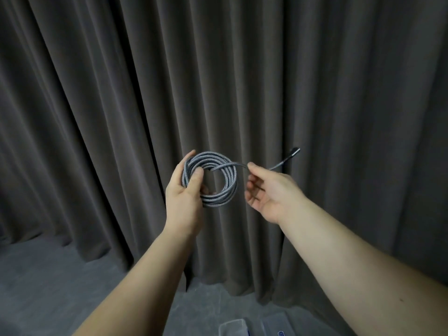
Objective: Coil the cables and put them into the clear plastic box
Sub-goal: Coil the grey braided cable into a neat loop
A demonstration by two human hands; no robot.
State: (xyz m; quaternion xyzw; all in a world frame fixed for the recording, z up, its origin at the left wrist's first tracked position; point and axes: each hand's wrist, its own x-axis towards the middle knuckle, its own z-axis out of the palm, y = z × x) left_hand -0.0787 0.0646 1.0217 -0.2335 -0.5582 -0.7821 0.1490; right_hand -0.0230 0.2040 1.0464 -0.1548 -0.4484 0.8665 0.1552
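Observation:
A grey braided cable is wound into a round coil of several loops, held up in front of the curtain. My left hand grips the coil's left side, thumb across the loops. My right hand pinches the cable's loose tail just right of the coil. Past my fingers the tail sticks out up and to the right, ending in a dark plug. At the bottom edge lies the clear plastic box, only its top showing.
A dark grey pleated curtain fills the background. Grey carpet covers the floor below. To the right of the box a second clear plastic piece with a blue mark pokes in at the bottom edge.

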